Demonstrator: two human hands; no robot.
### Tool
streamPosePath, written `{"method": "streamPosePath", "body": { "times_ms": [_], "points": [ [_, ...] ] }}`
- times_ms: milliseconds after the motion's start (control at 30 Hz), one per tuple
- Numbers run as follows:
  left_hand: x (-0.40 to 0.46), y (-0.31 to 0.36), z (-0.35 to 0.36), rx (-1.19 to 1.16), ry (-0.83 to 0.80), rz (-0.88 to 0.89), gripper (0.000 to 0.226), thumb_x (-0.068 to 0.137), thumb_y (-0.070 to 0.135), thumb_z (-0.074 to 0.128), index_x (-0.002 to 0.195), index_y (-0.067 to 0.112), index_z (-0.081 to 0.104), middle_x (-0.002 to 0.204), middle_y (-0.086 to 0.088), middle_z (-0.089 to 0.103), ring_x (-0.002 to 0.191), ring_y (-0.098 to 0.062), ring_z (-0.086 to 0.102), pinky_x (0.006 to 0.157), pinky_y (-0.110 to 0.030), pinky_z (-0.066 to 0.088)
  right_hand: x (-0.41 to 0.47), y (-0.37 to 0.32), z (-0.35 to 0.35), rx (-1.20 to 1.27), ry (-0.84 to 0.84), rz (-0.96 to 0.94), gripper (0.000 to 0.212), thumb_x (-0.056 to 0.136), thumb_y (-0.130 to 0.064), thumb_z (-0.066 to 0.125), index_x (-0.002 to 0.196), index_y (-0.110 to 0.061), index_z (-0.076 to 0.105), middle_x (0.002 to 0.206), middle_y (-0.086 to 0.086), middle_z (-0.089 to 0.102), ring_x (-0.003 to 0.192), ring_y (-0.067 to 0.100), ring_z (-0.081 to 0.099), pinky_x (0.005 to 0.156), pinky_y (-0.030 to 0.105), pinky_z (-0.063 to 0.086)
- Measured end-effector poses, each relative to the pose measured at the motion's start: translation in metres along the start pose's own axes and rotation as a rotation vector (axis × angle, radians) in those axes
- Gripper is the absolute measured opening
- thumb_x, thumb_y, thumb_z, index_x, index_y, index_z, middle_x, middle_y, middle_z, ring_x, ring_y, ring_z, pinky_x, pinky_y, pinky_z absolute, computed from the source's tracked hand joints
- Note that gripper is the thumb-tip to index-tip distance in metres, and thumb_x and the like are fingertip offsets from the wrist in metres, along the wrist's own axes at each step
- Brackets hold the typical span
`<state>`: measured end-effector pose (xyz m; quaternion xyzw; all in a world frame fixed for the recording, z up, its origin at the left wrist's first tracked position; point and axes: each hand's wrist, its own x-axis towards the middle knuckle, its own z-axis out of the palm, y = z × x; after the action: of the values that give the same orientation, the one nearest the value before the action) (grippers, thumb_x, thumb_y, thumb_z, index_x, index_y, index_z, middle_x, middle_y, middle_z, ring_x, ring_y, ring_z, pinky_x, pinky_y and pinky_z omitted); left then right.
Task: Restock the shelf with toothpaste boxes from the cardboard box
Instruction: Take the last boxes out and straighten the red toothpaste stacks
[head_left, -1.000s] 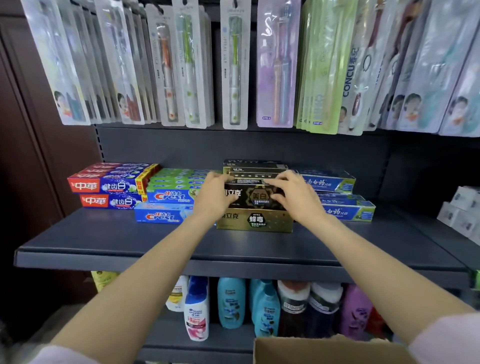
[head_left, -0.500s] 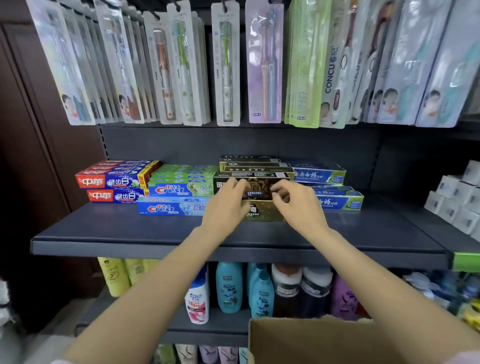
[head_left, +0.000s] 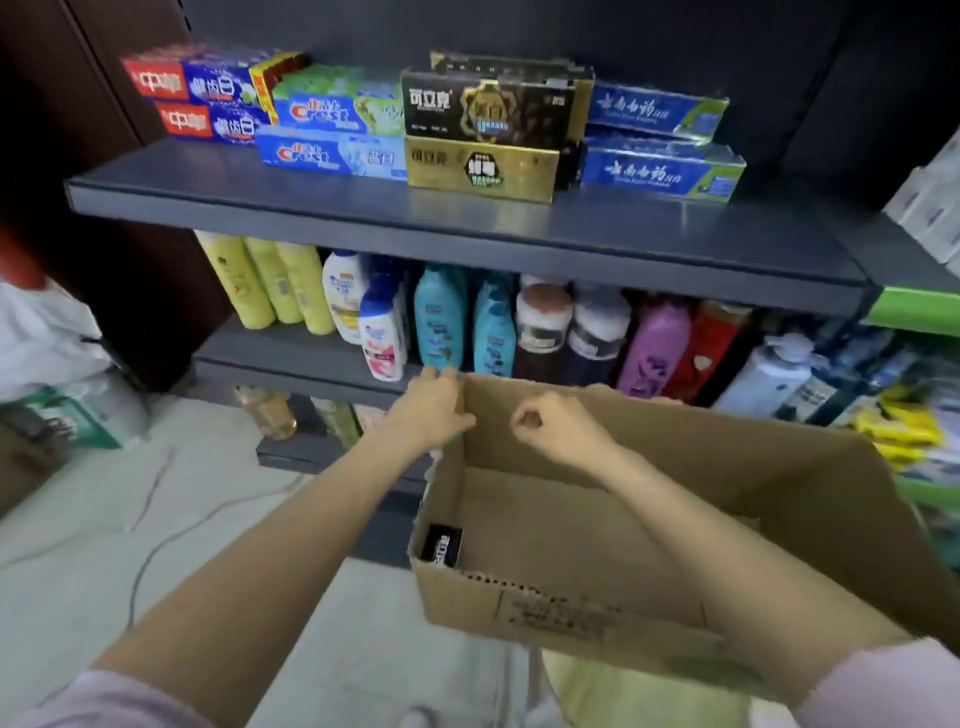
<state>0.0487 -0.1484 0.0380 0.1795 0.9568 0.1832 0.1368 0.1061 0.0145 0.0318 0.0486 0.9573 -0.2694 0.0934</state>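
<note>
Your hands off shelf (head_left: 467, 228) stack now, down at cardboard box (head_left: 649, 545). Left hand (head_left: 431, 410) grips corner flap; right hand (head_left: 556, 426) curled, empty. One toothpaste box (head_left: 441, 544) left inside; grab it next.

Both hands, left (head_left: 434, 405) and right (head_left: 558, 423), reach forward, fingers curled.

light: soft, even | blur: slight motion smear — edges bowed, wide-angle
</note>
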Motion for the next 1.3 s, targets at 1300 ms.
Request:
{"method": "streamPosePath", "body": {
  "times_ms": [1300],
  "points": [
    [0.020,0.049,0.127,-0.170,-0.575,0.149,0.101,0.076,0.022,0.077,0.150,0.010,0.009,0.147,-0.013,0.037,0.133,-0.028,0.040,0.105,-0.032,0.037,-0.028,0.115,0.044,0.652,-0.022,0.439,0.051,0.082,-0.027,0.070,0.126,-0.012,0.049,0.103,0.003,0.060,0.082,0.015,0.063,0.070,0.029,0.052]
  ]
}}
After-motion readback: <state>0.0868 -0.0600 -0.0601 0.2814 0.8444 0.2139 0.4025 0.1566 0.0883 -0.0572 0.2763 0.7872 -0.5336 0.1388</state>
